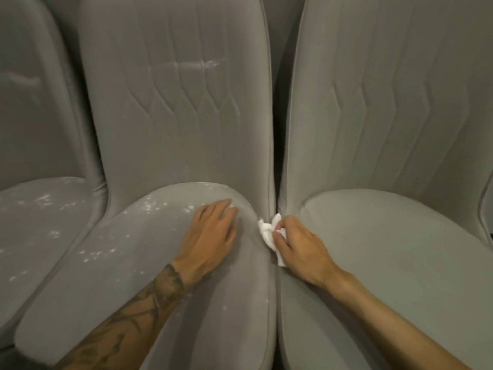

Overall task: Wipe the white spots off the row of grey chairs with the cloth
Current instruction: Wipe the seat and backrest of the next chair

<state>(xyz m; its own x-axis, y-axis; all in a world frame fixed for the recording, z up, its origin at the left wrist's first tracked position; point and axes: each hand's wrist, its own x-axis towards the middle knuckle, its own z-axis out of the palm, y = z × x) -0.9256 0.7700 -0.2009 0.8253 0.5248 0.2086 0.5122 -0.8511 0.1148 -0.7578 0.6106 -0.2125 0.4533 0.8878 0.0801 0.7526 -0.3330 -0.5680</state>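
Three grey upholstered chairs stand side by side. The middle chair's seat [112,284] carries several white spots, thickest near its back edge [152,206], and a white streak [197,64] crosses its backrest. My left hand [210,236] rests flat on that seat with straight fingers. My right hand [298,247] grips a crumpled white cloth [268,231] at the gap between the middle seat and the right chair's seat [386,249], which shows no spots. The left chair's seat [34,236] is also speckled white.
The three seats touch edge to edge. A dark narrow gap [277,134] runs between the middle and right backrests. A faint white smear [24,80] marks the left chair's backrest. A sliver of a further chair [486,209] shows at the right edge.
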